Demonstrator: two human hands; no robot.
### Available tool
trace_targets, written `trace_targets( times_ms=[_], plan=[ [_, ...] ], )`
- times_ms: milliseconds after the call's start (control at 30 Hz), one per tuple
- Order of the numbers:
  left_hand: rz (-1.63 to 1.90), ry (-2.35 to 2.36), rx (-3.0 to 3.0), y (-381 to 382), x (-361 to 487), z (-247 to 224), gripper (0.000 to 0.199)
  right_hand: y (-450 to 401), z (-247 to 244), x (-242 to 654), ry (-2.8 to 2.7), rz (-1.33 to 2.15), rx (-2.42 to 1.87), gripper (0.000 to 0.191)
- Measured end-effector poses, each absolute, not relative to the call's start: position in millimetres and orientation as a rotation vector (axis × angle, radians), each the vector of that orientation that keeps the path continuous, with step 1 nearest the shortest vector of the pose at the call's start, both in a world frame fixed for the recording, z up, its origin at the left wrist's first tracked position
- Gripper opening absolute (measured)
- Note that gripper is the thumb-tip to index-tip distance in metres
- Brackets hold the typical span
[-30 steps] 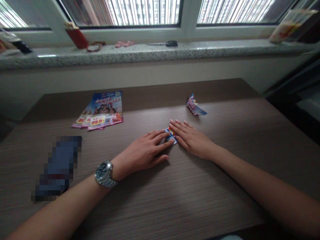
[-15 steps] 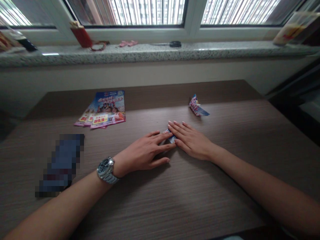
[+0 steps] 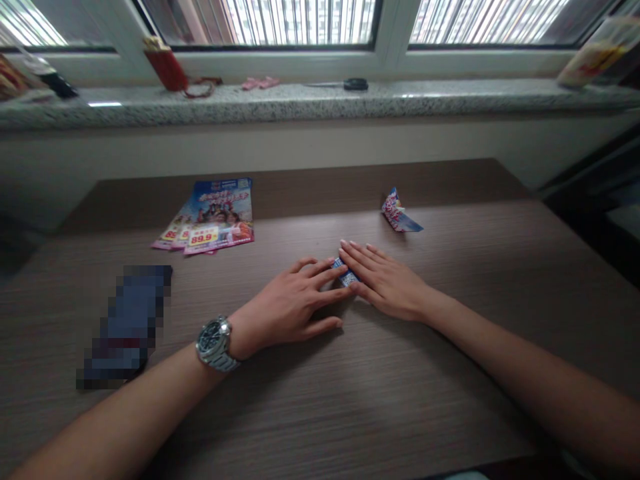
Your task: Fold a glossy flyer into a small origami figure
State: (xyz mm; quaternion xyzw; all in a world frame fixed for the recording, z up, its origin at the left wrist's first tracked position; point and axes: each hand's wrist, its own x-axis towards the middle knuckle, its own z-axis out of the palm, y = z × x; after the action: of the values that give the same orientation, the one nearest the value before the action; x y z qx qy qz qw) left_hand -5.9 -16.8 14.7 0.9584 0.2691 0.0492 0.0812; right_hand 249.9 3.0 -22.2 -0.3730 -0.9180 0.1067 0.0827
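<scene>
A small folded paper point(image 3: 349, 276), blue and white with print, lies on the table between my hands. My right hand point(image 3: 383, 280) rests flat over its right part, fingers stretched out and side by side. From the left, my left hand point(image 3: 300, 299) touches it with spread fingertips, palm down. Most of the paper is hidden under the fingers. Behind my right hand stands a folded piece of printed paper point(image 3: 397, 215) in blue and pink, with pointed, wing-like ends. A silver wristwatch point(image 3: 216, 341) is on my left wrist.
Several overlapping flyers point(image 3: 220, 217) lie at the back left of the brown table point(image 3: 310, 413). A blurred-out dark flat object point(image 3: 127, 323) lies beside my left forearm. On the stone windowsill point(image 3: 290, 107) are a red container point(image 3: 167, 67), pink pieces point(image 3: 261, 83) and a black-handled tool point(image 3: 355, 84).
My left fingers have lifted and shifted slightly, showing a little more of the folded paper. My right hand stays in place on it. The whole view has shifted slightly.
</scene>
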Motion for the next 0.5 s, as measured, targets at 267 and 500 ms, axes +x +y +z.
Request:
trace_targets(
  times_ms=[267,500],
  plan=[
    [0.125,0.827,2.848,-17.6,-4.9,18.4,0.061,3.9,-21.3,252.3,-2.708,0.334,-1.179,0.066],
    [0.174,0.799,2.85,-17.6,-2.9,16.0,0.057,7.4,-21.2,261.5,-2.683,0.301,-1.281,0.063]
  ],
)
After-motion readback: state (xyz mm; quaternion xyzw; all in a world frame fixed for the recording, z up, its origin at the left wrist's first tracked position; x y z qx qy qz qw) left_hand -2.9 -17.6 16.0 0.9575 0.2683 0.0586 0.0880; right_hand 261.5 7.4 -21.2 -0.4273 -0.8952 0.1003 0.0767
